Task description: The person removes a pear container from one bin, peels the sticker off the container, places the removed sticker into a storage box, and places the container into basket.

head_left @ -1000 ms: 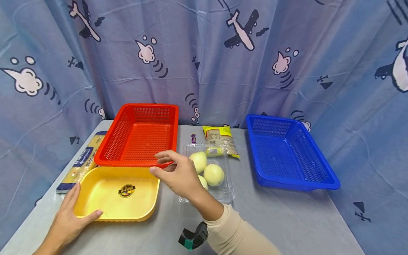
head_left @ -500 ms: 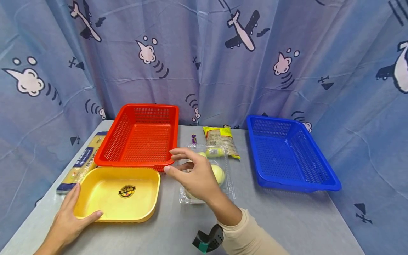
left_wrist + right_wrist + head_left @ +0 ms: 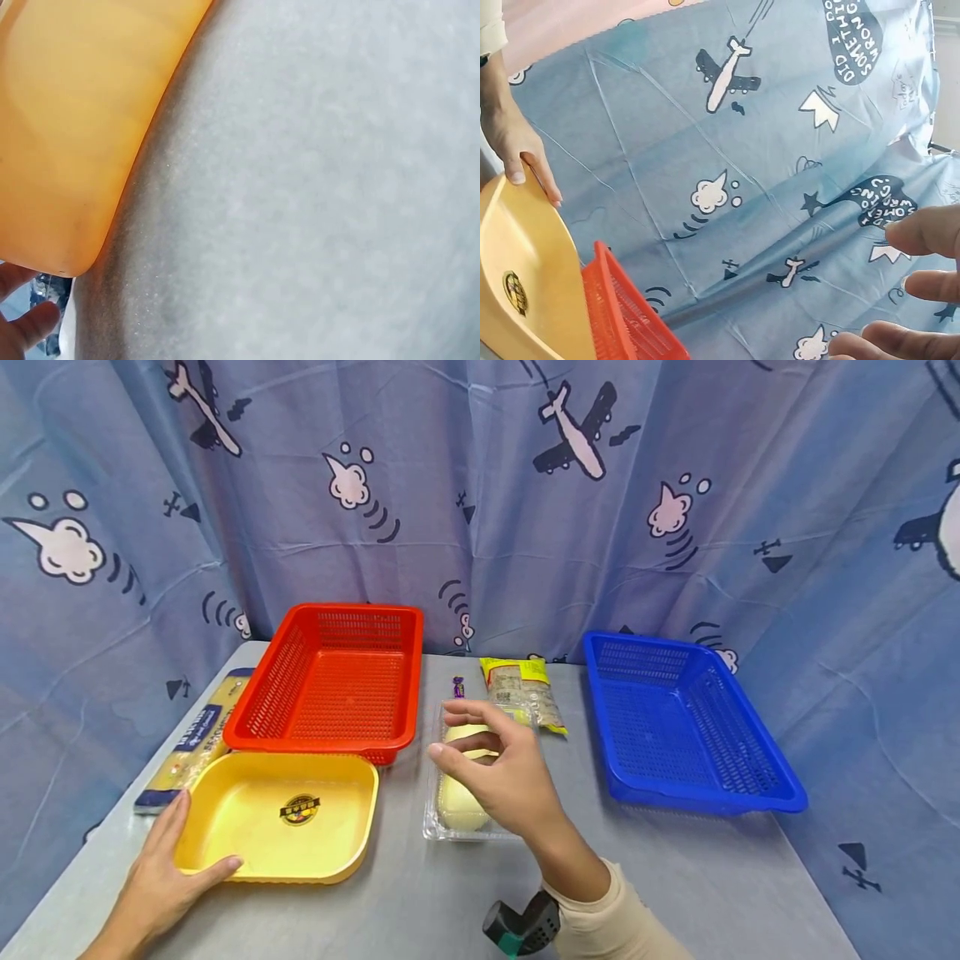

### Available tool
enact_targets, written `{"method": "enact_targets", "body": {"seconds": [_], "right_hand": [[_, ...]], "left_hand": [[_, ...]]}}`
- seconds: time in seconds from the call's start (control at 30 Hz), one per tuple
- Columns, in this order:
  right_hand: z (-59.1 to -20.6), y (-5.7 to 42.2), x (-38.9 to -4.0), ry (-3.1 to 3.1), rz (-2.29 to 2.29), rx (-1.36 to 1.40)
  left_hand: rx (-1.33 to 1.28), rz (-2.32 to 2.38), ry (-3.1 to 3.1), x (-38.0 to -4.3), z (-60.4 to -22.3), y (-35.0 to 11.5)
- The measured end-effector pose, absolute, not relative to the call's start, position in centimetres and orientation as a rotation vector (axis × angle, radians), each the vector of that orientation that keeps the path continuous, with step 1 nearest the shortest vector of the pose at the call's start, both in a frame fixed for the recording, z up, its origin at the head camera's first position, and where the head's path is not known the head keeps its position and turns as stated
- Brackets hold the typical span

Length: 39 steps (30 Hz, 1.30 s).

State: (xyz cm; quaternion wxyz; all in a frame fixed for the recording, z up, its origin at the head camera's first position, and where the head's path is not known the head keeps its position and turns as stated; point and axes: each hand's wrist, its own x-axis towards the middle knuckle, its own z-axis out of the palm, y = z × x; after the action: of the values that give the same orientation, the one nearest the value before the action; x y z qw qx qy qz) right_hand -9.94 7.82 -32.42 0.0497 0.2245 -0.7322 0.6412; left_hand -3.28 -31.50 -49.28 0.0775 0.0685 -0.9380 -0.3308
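My left hand (image 3: 155,871) holds the near left corner of a yellow plastic basin (image 3: 247,856), thumb over the front rim and fingers along the left side. The basin has a round dark label inside and holds nothing else. In the left wrist view, its orange-looking wall (image 3: 75,150) and a bit of the hand (image 3: 22,322) show. My right hand (image 3: 510,768) hovers over a clear plastic box (image 3: 437,814), fingers loosely curved, thumb apart, gripping nothing. Pale yellow-green round fruits (image 3: 461,806) lie in the box, partly hidden by the hand.
A red basket (image 3: 322,745) stands behind the basin, a blue basket (image 3: 697,793) at the right. A bag of noodles or pasta (image 3: 198,731) lies far left. Behind the box are a yellow-topped bag (image 3: 517,681) and a small purple wrapped candy (image 3: 458,687). A blue curtain (image 3: 480,485) hangs behind.
My right hand has moved right, away from the basin's right edge to over the clear box. My left hand and the basin have stayed in place.
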Motion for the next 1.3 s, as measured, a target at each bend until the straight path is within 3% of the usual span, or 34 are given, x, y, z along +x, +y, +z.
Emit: {"method": "enact_targets", "body": {"seconds": [1.3], "right_hand": [[-37.9, 15.6, -13.8, -2.271, 1.703, 0.393]], "left_hand": [[0.187, -1.0, -2.785, -3.3, -49.2, -31.4]]}}
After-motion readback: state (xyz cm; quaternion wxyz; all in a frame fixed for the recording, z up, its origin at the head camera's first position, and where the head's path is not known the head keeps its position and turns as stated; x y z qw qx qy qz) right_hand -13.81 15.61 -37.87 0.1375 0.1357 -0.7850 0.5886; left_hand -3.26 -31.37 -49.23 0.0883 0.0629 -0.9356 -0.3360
